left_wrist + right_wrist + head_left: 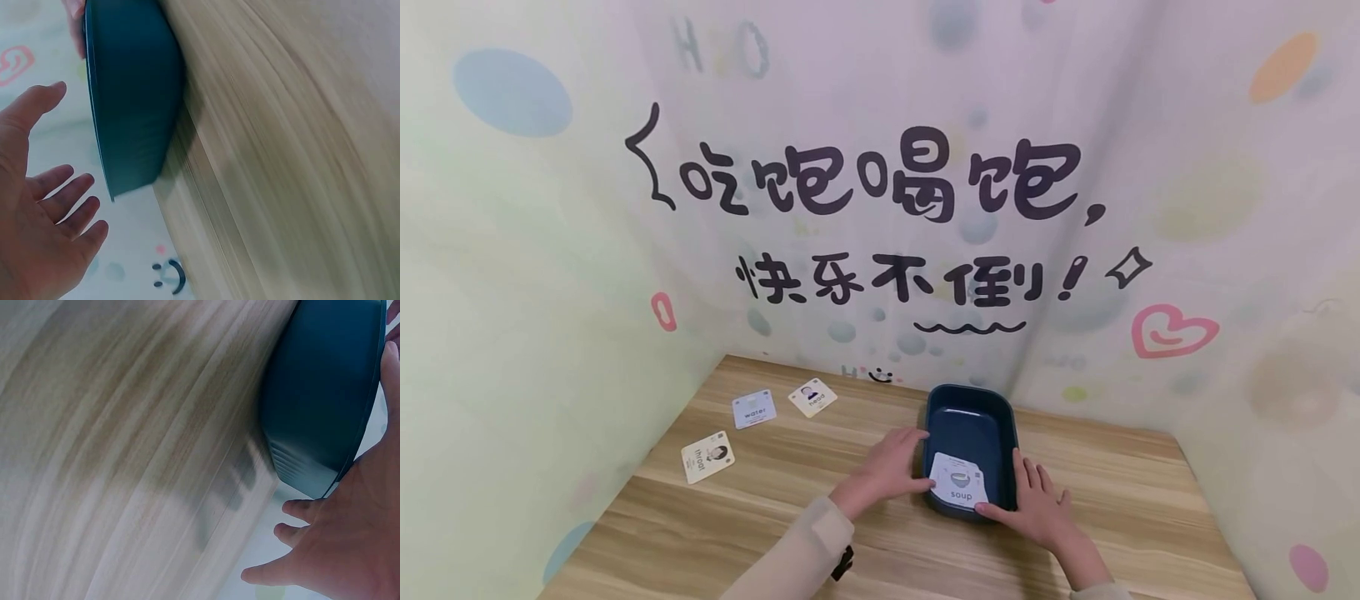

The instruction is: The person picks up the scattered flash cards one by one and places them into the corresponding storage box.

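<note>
A dark blue rectangular bin [973,400] stands on the wooden table near the wall. Inside it, at the near end, lies a white card [961,482] printed with a bowl and the word "soup"; its uneven outline hints at another card beneath. My left hand [891,462] is beside the bin's left wall, fingers loosely spread; a gap separates it from the bin in the left wrist view. Along the right side, my right hand [1037,504] has its fingers extended and touches the rim, with the thumb reaching over the near right corner by the card.
To the left on the table [820,533] lie three loose cards: "water" [754,409], "head" [812,397] and "throat" [707,457]. A printed wall [865,100] rises right behind the table and on both sides.
</note>
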The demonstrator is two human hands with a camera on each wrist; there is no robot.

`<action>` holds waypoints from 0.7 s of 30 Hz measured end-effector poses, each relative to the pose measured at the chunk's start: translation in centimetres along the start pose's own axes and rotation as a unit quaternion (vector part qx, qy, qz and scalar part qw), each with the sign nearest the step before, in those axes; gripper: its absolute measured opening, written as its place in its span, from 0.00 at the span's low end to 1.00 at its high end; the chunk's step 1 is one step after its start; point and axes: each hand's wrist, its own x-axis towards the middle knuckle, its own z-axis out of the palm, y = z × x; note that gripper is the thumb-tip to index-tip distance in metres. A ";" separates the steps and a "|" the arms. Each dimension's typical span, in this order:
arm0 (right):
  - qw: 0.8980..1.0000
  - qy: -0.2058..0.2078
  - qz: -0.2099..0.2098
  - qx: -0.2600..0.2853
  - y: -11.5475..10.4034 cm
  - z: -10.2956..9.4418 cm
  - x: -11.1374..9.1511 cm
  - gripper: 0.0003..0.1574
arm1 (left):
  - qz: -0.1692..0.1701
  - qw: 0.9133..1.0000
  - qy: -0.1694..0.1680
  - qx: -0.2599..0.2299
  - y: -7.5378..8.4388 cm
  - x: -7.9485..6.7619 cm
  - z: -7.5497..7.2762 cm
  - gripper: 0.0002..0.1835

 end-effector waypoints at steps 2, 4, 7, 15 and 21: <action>1.000 -0.001 0.001 0.001 0.0 0.0 0.0 0.79 | -0.004 1.000 0.009 -0.006 -0.8 -0.1 -0.3 0.43; 1.000 -0.001 0.000 0.002 0.0 -0.1 -0.1 0.79 | -0.010 1.000 0.016 -0.013 -1.7 -0.3 -0.6 0.43; 1.000 -0.001 0.000 0.004 -0.1 -0.2 -0.1 0.79 | -0.017 0.999 0.031 -0.034 -3.5 -0.8 -1.1 0.42; 1.000 -0.005 0.002 0.003 0.1 0.1 0.1 0.79 | -0.069 0.991 0.070 -0.089 -9.4 -3.6 -2.6 0.42; 1.000 -0.001 0.002 -0.001 0.3 0.3 0.2 0.80 | -0.147 0.982 0.078 -0.095 -13.9 -6.8 -4.2 0.43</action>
